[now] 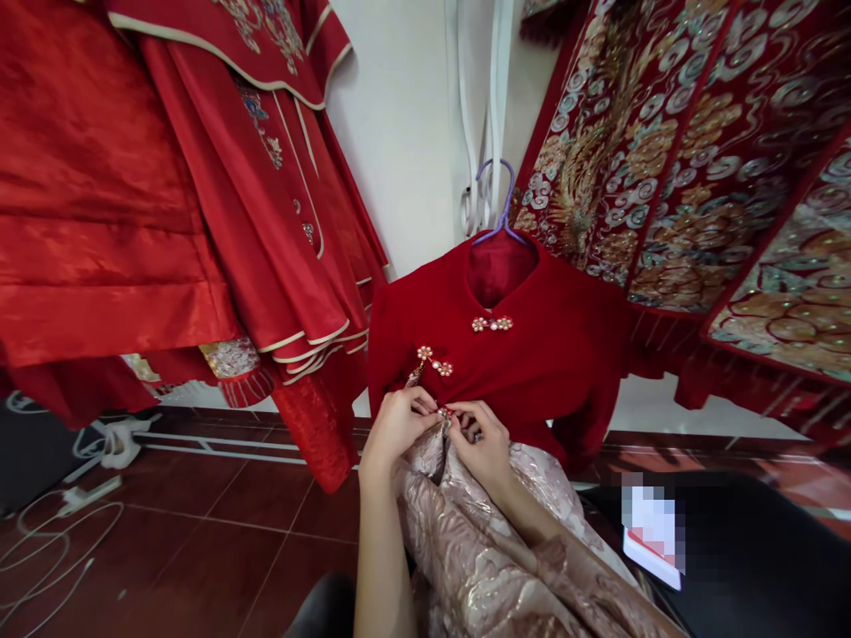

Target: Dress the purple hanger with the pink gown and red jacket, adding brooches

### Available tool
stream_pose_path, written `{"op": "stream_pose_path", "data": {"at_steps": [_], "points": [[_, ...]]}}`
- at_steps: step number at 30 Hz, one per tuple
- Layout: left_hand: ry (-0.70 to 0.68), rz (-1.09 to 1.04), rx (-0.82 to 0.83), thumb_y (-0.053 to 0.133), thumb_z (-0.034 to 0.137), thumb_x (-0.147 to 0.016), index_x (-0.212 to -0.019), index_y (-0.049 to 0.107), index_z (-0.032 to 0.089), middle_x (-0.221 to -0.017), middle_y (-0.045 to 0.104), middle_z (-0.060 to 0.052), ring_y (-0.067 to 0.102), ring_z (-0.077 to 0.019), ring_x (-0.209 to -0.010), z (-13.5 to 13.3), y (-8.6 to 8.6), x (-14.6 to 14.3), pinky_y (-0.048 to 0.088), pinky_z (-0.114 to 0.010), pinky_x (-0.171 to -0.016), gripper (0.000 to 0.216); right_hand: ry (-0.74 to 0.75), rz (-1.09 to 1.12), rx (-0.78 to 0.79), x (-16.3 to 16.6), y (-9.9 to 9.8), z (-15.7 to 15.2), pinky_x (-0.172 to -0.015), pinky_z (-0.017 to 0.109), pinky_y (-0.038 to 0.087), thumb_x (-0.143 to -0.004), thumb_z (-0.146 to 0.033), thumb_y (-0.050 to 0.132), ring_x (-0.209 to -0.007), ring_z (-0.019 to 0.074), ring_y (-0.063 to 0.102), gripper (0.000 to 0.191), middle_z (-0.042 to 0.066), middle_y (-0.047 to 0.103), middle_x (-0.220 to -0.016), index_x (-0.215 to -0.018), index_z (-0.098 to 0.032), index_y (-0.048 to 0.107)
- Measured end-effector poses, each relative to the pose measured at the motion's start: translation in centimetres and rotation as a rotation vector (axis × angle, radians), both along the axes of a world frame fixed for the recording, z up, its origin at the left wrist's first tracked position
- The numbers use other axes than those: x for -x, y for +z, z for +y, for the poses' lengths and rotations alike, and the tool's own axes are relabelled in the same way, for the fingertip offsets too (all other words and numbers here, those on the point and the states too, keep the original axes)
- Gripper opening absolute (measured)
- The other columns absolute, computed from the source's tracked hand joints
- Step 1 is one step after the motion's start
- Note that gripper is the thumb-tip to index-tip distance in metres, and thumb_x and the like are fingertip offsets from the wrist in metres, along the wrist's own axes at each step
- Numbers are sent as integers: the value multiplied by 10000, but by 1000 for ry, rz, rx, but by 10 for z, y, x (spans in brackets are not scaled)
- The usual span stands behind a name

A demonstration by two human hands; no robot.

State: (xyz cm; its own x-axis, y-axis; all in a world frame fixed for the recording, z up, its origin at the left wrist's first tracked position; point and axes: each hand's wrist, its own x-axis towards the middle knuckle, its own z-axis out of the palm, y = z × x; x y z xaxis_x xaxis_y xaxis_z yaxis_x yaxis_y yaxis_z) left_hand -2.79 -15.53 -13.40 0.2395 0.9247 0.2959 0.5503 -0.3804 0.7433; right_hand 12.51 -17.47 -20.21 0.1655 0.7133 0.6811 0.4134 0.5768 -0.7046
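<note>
A red mandarin-collar jacket point(525, 363) hangs in front of me on a purple hanger point(503, 204). Pearl flower-shaped frog buttons point(492, 324) close its neck, and another pearl pair point(435, 361) sits lower at the left. Below the jacket spreads a pinkish-gold brocade cloth point(479, 540). My left hand point(402, 421) and my right hand point(480, 439) meet at its top edge, fingertips pinched from either side on a small beaded fastening point(445, 413). Fingers partly cover it, so I cannot tell which garment it belongs to.
Red garments point(219, 168) hang on the left, and embroidered red ones point(691, 151) on the right. White straps point(488, 106) hang behind the hanger. A black surface point(751, 540) at the lower right bears a partly blurred phone-like object point(655, 558). Cables point(53, 540) lie on the tiled floor.
</note>
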Motion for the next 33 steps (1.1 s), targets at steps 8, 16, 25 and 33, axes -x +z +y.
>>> {"op": "stream_pose_path", "data": {"at_steps": [8,16,25,33], "points": [[-15,-67,40,717,212,-689,-754,668,147,-750,708,-47,676,-157,-710,0,-2,-1,520,-239,-664,104,-3,-6,-6,0,-1,1,-550,216,437,-804,-160,566,-587,93,520,185,-6,578,-773,-945,-205,676],[-45,-103,38,695,242,-713,-743,656,151,-745,702,-43,652,-145,-679,1,-8,1,490,-228,-634,103,20,-23,-10,-1,-1,1,-532,213,435,-776,-154,582,-594,96,514,222,0,567,-804,-968,-216,673],[-60,-111,-5,661,219,-736,-711,649,153,-730,701,-38,651,-147,-688,2,-9,-2,481,-229,-649,71,29,-31,12,-1,-2,2,-508,206,417,-782,-160,589,-581,91,507,204,-3,566,-795,-959,-213,674],[-20,-115,-18,720,284,-714,-865,678,162,-804,712,-46,663,-155,-748,-2,-1,0,513,-244,-703,199,-5,-2,18,0,-2,0,-511,216,417,-769,-159,587,-573,98,516,168,-8,572,-771,-908,-210,667]]}}
